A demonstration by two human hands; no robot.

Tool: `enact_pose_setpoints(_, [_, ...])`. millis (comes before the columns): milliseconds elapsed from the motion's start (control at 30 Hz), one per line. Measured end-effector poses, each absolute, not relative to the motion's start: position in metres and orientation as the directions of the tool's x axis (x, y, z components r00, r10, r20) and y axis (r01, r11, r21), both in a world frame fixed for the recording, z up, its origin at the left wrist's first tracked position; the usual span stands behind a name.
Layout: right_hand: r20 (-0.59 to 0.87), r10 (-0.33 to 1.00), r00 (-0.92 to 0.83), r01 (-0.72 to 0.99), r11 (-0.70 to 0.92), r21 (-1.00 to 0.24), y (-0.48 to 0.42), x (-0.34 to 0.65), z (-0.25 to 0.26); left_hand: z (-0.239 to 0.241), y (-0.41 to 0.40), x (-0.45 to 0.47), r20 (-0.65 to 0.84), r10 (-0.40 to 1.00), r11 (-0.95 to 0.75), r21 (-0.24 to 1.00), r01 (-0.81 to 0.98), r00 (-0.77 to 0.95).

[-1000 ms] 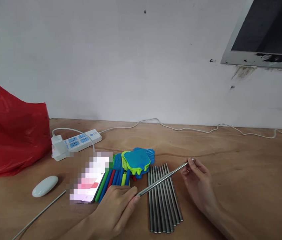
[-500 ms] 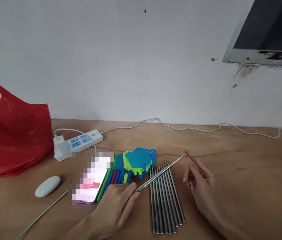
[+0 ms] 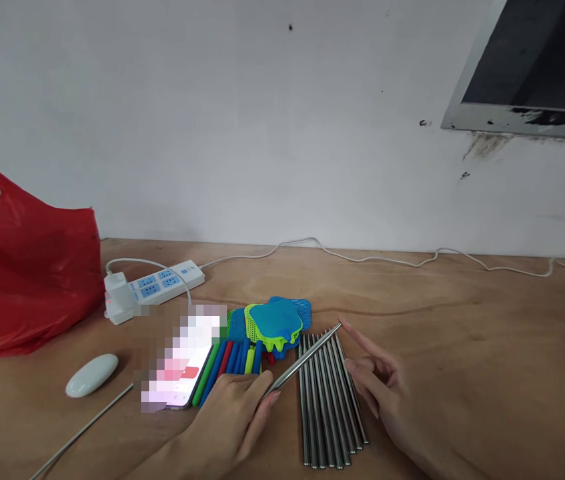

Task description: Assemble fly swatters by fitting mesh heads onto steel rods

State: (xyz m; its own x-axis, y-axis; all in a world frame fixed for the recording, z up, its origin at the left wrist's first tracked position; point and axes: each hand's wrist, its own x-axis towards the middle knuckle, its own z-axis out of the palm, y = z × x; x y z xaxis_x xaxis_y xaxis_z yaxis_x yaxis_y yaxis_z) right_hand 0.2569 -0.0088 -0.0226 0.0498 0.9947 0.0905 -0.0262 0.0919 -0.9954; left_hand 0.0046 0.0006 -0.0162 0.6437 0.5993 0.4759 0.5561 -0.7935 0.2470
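My left hand (image 3: 232,417) grips the near end of a thin metal rod (image 3: 305,359) that slants up to the right. My right hand (image 3: 379,390) has its fingers stretched out, and the index fingertip touches the rod's far tip. Under the rod lies a row of several metal rods (image 3: 329,403) side by side on the wooden table (image 3: 487,347). Left of them sit several coloured handles (image 3: 227,363) in blue, green, red and yellow, with blue and green mesh heads (image 3: 272,320) stacked behind them.
A phone (image 3: 182,363) lies left of my left hand. Farther left are a white oval object (image 3: 92,375), a loose long rod (image 3: 82,432), a white power strip (image 3: 155,287) with cable, and a red plastic bag (image 3: 22,280). A dark framed window (image 3: 532,67) is upper right.
The rod has become shorter, its far tip drawing back toward my left hand. My right hand let go of the tip, opened, and followed it leftward with the index finger on its end.
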Motion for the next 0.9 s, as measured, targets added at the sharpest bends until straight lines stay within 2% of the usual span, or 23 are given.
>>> enact_pose_setpoints(167, [0.15, 0.987, 0.058, -0.051, 0.153, -0.987, -0.011, 0.257, -0.024, -0.014, 0.001, 0.006, 0.494, 0.566, -0.814, 0.213, 0.54, 0.66])
enact_pose_setpoints(367, [0.208, 0.978, 0.024, -0.14, 0.209, -0.968, -0.005, 0.257, -0.023, -0.011, 0.0, 0.008, 0.433, 0.602, -0.797, 0.271, 0.54, 0.671])
enact_pose_setpoints(500, [0.117, 0.993, -0.029, -0.24, 0.107, -0.965, -0.005, 0.253, -0.019, -0.011, -0.002, 0.008, 0.36, 0.634, -0.773, 0.291, 0.563, 0.684])
enact_pose_setpoints(633, [0.019, 0.999, -0.036, -0.311, 0.007, -0.95, -0.004, 0.248, -0.016, -0.013, -0.005, 0.011, 0.291, 0.633, -0.774, 0.259, 0.578, 0.717])
enact_pose_setpoints(900, [-0.131, 0.989, -0.07, -0.409, -0.148, -0.901, 0.0, 0.241, -0.012, -0.013, -0.003, 0.013, 0.285, 0.616, -0.787, 0.258, 0.56, 0.734])
